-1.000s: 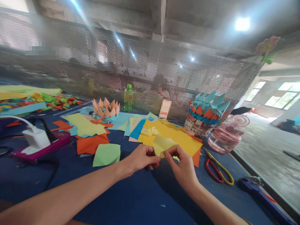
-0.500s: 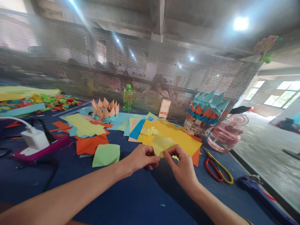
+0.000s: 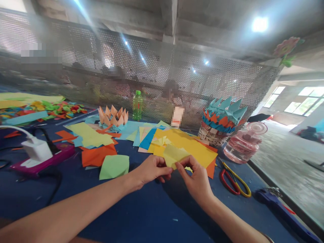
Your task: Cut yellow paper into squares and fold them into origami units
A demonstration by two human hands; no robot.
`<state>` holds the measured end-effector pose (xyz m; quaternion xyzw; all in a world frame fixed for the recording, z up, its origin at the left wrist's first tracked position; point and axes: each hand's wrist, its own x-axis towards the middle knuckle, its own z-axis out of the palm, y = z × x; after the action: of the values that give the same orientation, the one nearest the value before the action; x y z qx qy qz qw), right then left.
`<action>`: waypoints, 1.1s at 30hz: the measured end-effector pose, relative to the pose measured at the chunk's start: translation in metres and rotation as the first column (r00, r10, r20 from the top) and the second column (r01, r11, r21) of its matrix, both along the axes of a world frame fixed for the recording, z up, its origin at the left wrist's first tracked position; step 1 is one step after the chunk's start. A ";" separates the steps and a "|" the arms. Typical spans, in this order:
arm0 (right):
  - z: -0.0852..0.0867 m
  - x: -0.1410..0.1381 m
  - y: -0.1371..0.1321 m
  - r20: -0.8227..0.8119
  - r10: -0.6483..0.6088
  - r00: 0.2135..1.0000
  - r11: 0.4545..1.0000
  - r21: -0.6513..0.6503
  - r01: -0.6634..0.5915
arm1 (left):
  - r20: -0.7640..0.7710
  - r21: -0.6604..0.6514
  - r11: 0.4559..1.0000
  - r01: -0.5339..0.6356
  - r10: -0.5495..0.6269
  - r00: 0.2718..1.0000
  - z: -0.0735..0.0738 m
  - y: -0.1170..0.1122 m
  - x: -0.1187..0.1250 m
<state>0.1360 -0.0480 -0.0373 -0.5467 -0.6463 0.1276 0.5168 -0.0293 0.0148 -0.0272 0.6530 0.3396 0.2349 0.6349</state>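
Both of my hands pinch one small folded piece of pale yellow paper just above the dark blue table. My left hand holds its left edge with fingers closed. My right hand grips its lower right corner between thumb and forefinger. Right behind the piece lies a stack of yellow and orange sheets. A folded green piece rests on the table to the left of my left hand.
Red and yellow scissors lie right of my right hand, a blue tool beyond them. Behind stand a pink jar, a basket with a paper crown, an orange paper crown, a green bottle, loose coloured sheets, a white charger.
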 end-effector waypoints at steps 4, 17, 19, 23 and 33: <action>0.000 -0.001 0.000 -0.005 0.004 1.000 1.000 -0.007 -0.004 | -0.001 0.017 1.000 -0.015 0.015 1.000 -0.001 0.000 0.000; -0.002 0.000 0.003 -0.070 0.035 0.997 0.996 -0.074 -0.040 | -0.026 0.037 0.999 -0.040 0.041 0.999 0.001 -0.001 0.001; -0.002 0.001 0.004 -0.070 0.023 0.997 0.997 -0.075 -0.028 | -0.037 0.036 0.998 -0.047 0.048 0.998 0.003 -0.002 0.001; -0.003 0.003 0.004 -0.040 -0.029 0.999 0.997 -0.076 0.026 | -0.076 0.013 0.997 -0.070 0.071 0.995 0.006 -0.003 0.001; -0.004 0.004 0.004 -0.128 0.043 0.991 0.995 -0.085 -0.055 | -0.080 -0.036 0.995 -0.089 0.086 0.993 0.011 -0.003 0.000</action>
<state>0.1397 -0.0438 -0.0408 -0.5439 -0.6194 0.2029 0.5285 -0.0293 0.0115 -0.0164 0.6335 0.3972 0.2298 0.6230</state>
